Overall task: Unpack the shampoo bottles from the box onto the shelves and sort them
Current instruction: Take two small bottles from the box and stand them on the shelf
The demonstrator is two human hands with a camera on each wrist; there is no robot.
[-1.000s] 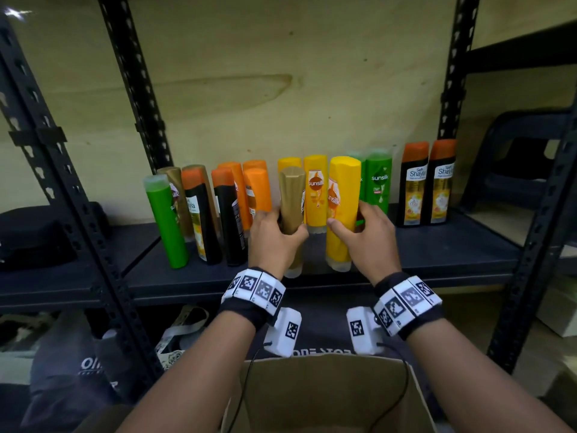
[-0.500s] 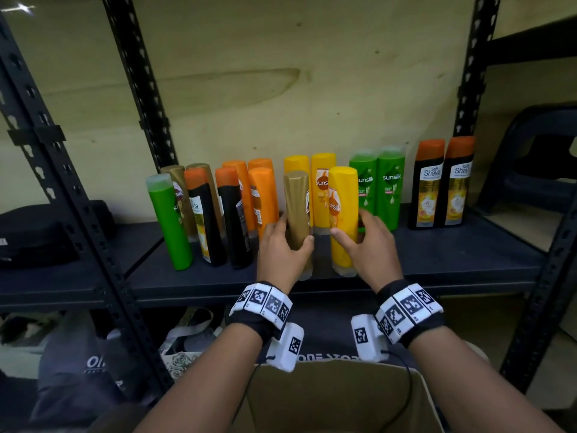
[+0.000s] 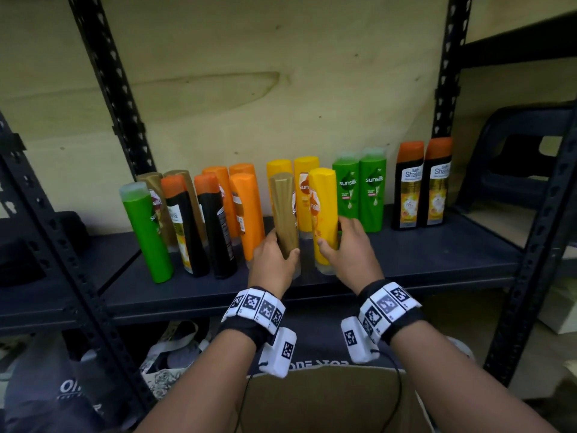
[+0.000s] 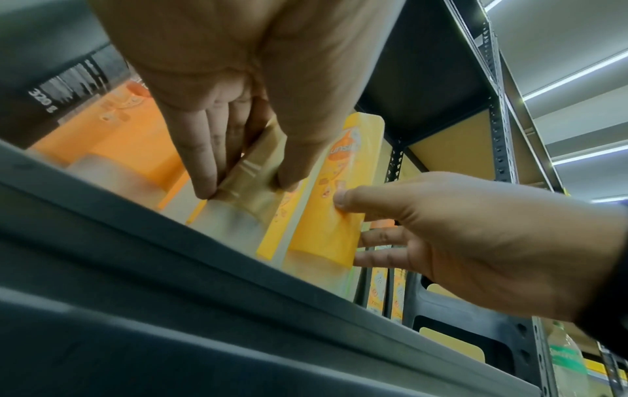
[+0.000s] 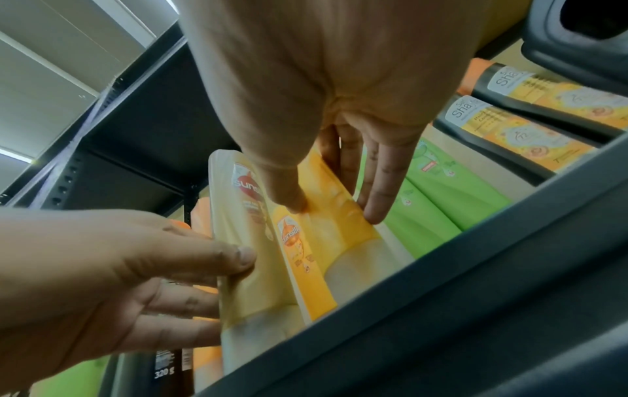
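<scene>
Both bottles now stand deeper on the dark metal shelf (image 3: 406,257) at frame centre. Left hand (image 3: 272,260) grips the gold plastic shampoo bottle (image 3: 283,210); right hand (image 3: 349,254) pinches the yellow plastic shampoo bottle (image 3: 323,207).

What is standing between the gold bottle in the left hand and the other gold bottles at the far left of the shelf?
The left hand holds the gold shampoo bottle mid-shelf. Between it and the two gold bottles at back left stand orange bottles, two black orange-capped bottles and a green bottle.
</scene>
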